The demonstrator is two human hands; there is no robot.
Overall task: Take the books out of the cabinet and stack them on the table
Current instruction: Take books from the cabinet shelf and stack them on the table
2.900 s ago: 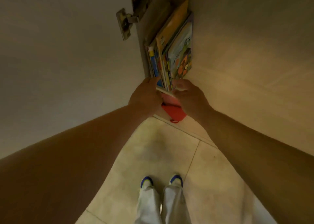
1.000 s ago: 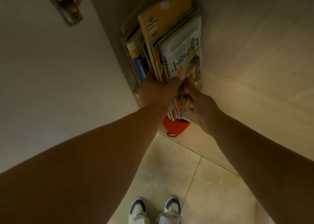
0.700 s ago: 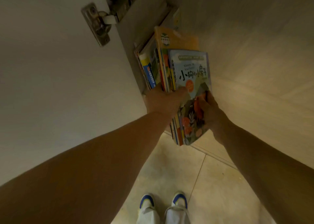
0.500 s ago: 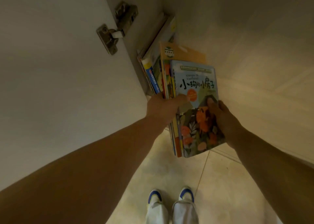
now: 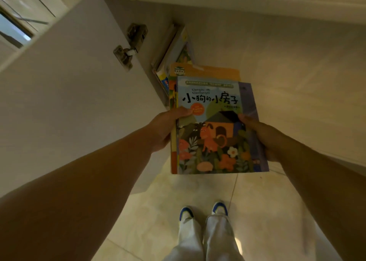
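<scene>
A bundle of picture books (image 5: 213, 134) lies flat between both hands, out in front of the cabinet; its top cover shows a dog, a kennel and flowers. My left hand (image 5: 164, 128) grips the bundle's left edge, thumb on the cover. My right hand (image 5: 263, 136) holds the right edge. An orange book (image 5: 210, 71) sticks out at the far end of the bundle. Several more books (image 5: 174, 49) still lean against the left wall inside the cabinet (image 5: 297, 82).
The open cabinet door (image 5: 69, 94) with its metal hinge (image 5: 128, 47) stands at my left. A shelf edge (image 5: 217, 1) runs across the top. Below are the tiled floor (image 5: 267, 211) and my shoes (image 5: 204, 213).
The bundle has come out of the cabinet toward me and tipped from upright to flat, cover up. Both hands moved back with it. The view has brightened and pulled away from the cabinet.
</scene>
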